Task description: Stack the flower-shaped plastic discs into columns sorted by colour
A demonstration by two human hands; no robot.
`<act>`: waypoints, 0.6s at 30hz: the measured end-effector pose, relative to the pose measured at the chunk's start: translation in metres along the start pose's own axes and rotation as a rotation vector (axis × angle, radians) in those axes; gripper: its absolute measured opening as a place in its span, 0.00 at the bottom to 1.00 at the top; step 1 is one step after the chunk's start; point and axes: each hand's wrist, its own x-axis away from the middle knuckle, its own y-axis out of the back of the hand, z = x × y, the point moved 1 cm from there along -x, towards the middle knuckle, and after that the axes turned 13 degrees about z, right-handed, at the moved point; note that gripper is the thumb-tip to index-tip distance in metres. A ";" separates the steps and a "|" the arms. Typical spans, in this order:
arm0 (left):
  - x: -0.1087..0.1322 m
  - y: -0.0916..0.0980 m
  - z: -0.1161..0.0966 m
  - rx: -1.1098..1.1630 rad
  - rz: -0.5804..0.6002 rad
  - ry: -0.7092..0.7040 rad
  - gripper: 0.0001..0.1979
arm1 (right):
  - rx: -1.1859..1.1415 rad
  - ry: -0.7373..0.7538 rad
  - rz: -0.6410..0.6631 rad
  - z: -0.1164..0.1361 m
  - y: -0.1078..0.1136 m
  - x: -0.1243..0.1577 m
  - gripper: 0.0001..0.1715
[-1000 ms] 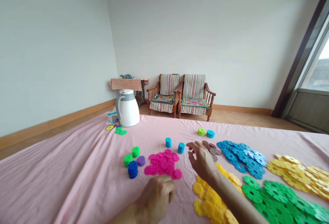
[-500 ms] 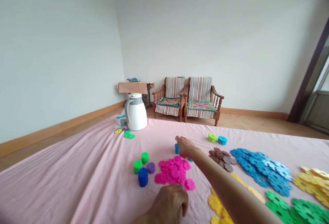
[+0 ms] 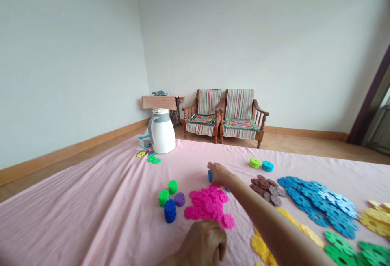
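My right hand (image 3: pixel 218 172) reaches over the pink cloth, its fingers closed about a small stack of blue notched discs (image 3: pixel 210 176) that shows at its left side. Part of that stack is hidden by the hand. Just in front lies a loose pile of pink discs (image 3: pixel 209 203). My left hand (image 3: pixel 207 239) is curled at the near side of this pile; whatever its fingers hold, if anything, is hidden. Left of the pile stand a dark blue stack (image 3: pixel 170 211), a purple stack (image 3: pixel 179 199) and two green stacks (image 3: pixel 172 186).
A white jug (image 3: pixel 163 134) stands at the back left beside several loose discs. Lime (image 3: pixel 255 162) and light blue stacks (image 3: pixel 267 166) sit at the back right. Brown (image 3: pixel 266 188), blue (image 3: pixel 319 203), yellow and green piles spread rightward. Two chairs (image 3: pixel 239 123) stand beyond the cloth.
The view has shifted slightly, so the piles on the right sit a little farther right. Both hands stay at nearly the same places, the right one still at the blue stack.
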 end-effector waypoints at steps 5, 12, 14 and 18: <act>0.000 0.001 -0.001 0.017 0.012 0.038 0.09 | 0.002 -0.004 -0.011 0.006 -0.003 -0.006 0.20; -0.003 -0.001 0.004 0.018 0.057 0.037 0.10 | -0.006 0.008 -0.038 0.017 -0.006 -0.018 0.19; -0.004 -0.002 0.007 0.005 0.075 0.031 0.11 | -0.019 0.012 -0.047 0.020 -0.007 -0.022 0.19; -0.003 -0.002 0.008 0.017 0.074 0.019 0.11 | -0.064 0.037 -0.087 0.021 -0.007 -0.021 0.19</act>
